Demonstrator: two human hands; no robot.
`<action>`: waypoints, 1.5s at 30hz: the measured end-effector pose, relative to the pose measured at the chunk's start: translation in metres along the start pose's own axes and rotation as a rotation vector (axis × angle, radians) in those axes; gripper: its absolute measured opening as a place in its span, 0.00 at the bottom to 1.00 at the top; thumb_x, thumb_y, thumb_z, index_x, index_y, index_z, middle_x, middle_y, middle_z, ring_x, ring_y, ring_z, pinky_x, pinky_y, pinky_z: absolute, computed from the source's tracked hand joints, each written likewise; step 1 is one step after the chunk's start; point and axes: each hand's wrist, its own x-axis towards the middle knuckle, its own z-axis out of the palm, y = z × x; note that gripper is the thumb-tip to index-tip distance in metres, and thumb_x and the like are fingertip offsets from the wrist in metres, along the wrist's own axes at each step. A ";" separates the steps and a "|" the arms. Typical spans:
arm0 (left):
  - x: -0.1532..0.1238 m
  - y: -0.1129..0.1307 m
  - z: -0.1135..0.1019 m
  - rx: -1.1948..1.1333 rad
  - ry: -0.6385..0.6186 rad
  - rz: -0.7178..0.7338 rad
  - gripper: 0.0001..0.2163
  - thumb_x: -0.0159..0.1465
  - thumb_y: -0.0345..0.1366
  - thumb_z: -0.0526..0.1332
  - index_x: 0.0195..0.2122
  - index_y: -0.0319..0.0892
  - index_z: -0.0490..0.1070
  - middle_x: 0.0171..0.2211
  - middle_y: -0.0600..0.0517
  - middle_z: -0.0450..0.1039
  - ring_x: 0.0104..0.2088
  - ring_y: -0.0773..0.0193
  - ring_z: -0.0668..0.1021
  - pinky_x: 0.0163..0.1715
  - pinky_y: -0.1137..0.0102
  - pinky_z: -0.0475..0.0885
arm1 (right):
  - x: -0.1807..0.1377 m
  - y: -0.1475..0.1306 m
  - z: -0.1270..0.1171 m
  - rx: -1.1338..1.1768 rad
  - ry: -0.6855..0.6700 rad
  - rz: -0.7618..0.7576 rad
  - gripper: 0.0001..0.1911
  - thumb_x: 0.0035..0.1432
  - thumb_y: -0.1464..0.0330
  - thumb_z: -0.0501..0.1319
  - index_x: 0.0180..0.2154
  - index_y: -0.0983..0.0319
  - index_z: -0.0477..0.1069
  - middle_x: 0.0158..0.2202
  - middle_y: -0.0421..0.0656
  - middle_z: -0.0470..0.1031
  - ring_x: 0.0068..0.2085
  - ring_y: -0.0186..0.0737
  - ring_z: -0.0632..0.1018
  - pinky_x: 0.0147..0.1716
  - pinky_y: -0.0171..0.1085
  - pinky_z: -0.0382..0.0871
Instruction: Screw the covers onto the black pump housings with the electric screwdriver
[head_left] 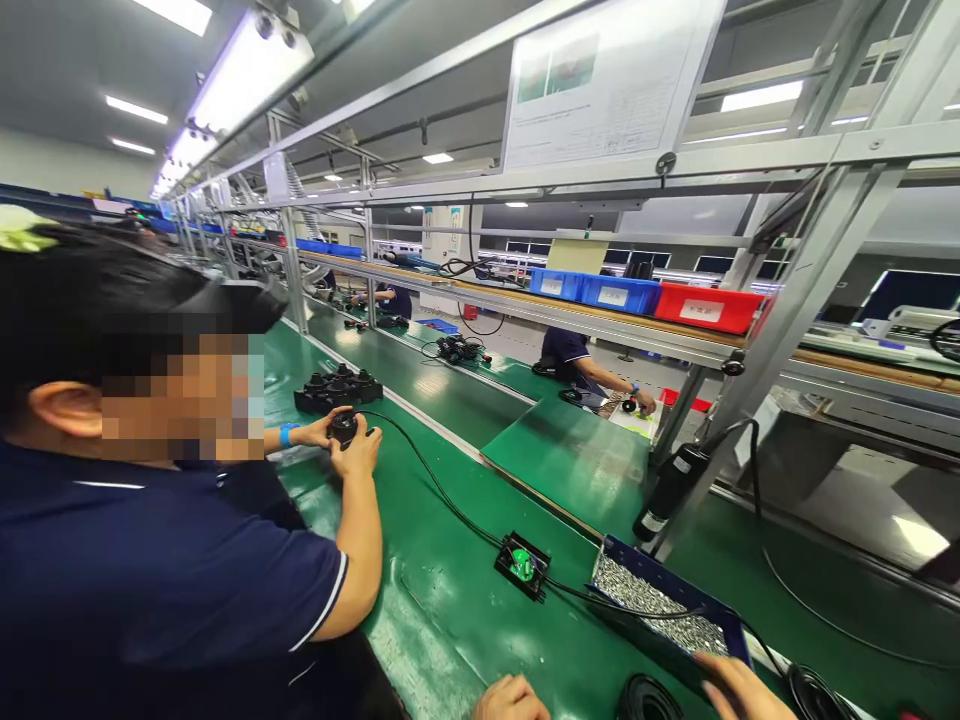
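Note:
At the bottom edge my left hand (511, 699) rests low over the green bench with its fingers curled; anything inside them is hidden. My right hand (744, 688) is at the near corner of a blue bin (664, 570) filled with small metal screws (649, 600). Its fingers are stretched out and apart, with no held object visible. Between the hands lies a coil of black cable (649, 700). Ahead, an open black housing (523, 567) with a green circuit board (521, 562) sits on the bench, cables leaving both ends.
A co-worker in a navy shirt (150, 570) sits at left, holding a round black part (343, 428) cabled to the housing. Black parts (339, 388) lie beyond. A black power screwdriver (671, 490) hangs by the metal post (810, 290). Another cable coil (817, 692) lies right.

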 end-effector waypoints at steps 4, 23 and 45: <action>0.049 -0.013 -0.093 -0.017 0.141 -0.045 0.14 0.61 0.44 0.64 0.45 0.76 0.73 0.43 0.56 0.75 0.49 0.50 0.79 0.35 0.55 0.77 | -0.007 0.090 0.052 -0.183 -0.126 -0.020 0.20 0.59 0.63 0.53 0.48 0.60 0.77 0.50 0.49 0.80 0.51 0.52 0.80 0.51 0.49 0.76; 0.057 0.008 -0.056 0.411 0.468 -0.034 0.38 0.60 0.46 0.63 0.68 0.40 0.50 0.68 0.36 0.54 0.66 0.40 0.62 0.64 0.43 0.59 | -0.034 0.076 0.004 0.044 0.310 -0.211 0.14 0.63 0.53 0.58 0.36 0.54 0.76 0.34 0.39 0.81 0.36 0.38 0.82 0.36 0.30 0.76; 0.096 0.000 -0.104 0.352 0.117 -0.065 0.31 0.50 0.57 0.65 0.51 0.44 0.69 0.48 0.46 0.78 0.48 0.46 0.80 0.48 0.55 0.76 | -0.026 0.000 0.054 0.086 -0.467 -0.093 0.12 0.46 0.63 0.74 0.28 0.62 0.76 0.29 0.46 0.78 0.37 0.48 0.76 0.47 0.50 0.65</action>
